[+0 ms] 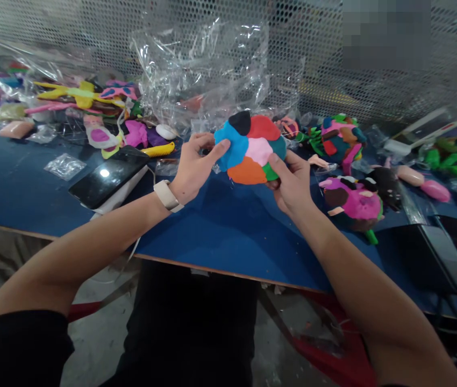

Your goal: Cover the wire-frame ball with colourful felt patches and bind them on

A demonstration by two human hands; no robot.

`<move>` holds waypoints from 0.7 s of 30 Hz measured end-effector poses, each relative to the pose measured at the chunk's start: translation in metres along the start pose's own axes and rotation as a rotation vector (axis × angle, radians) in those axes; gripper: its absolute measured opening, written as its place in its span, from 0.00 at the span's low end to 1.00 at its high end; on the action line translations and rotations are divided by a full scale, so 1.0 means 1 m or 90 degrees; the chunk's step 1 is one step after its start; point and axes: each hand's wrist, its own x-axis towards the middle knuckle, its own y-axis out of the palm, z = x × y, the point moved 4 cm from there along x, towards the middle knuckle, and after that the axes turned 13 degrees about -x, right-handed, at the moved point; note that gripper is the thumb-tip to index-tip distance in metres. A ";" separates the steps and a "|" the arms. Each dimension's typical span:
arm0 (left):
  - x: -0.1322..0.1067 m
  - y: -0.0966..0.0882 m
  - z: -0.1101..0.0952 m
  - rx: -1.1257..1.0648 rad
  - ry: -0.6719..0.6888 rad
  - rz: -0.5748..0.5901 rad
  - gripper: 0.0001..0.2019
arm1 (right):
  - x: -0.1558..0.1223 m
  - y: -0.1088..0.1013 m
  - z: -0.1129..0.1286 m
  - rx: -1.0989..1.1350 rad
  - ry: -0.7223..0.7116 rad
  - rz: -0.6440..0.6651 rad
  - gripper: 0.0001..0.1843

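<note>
Held up above the blue table is a rounded piece of modelling clay (257, 151), patched in blue, black, red, pink, orange, teal and green. My left hand (196, 167) pinches its blue edge between thumb and fingers. On the other side my right hand (293, 180) grips the green and teal edge, thumb on the front and fingers behind. A pale band sits on my left wrist. Right of my right hand lies a pink and brown clay figure (357, 204), with another multicoloured clay figure (341, 137) behind it.
A phone (109, 176) and a yellow-handled cutter (159, 150) lie left on the blue table (196, 236). Clear plastic bags (212, 70) lean against the perforated metal screen. Yellow clay shapes (83, 95) are heaped at back left. Dark devices (434, 258) sit at right.
</note>
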 end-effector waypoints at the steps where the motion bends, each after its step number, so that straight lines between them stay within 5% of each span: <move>1: 0.000 0.001 -0.002 0.010 0.016 -0.004 0.20 | 0.000 0.000 -0.001 -0.002 0.003 0.002 0.28; 21: 0.003 -0.001 0.000 0.042 0.044 0.013 0.21 | -0.001 0.001 -0.001 -0.007 0.012 -0.022 0.31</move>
